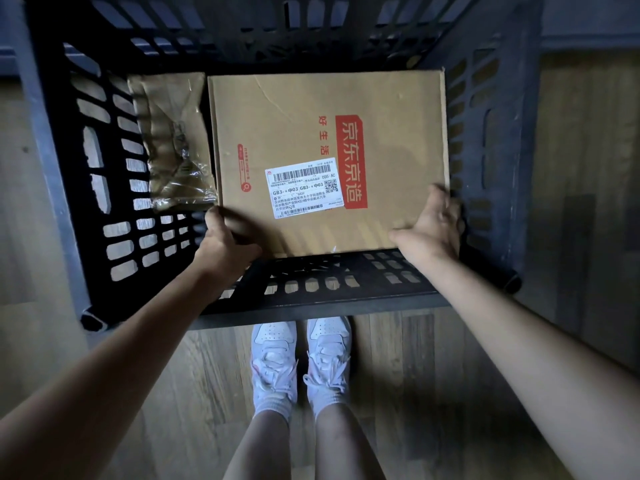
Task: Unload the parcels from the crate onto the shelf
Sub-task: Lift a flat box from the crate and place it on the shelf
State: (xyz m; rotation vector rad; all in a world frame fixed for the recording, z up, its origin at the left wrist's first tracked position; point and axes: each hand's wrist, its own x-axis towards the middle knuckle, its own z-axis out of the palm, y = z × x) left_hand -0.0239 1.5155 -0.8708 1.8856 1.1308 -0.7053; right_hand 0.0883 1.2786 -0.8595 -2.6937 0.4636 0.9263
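My left hand (228, 233) and right hand (433, 223) clamp the box (329, 140) at its near corners — fingers curled over the edges, ready to lift it level. The wrapped parcel (173, 140) waits at left in the crate (86, 168).

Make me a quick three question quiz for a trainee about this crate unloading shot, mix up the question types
1. True or false: both hands are on the large cardboard box.
2. What lies left of that box inside the black crate? A) a taped brown parcel B) a bottle C) a shoe
3. Fill in: the white label sits on the box's ____ face.

Key: 1 true, the left hand and right hand grip its near corners. 2 A, the smaller parcel. 3 top.
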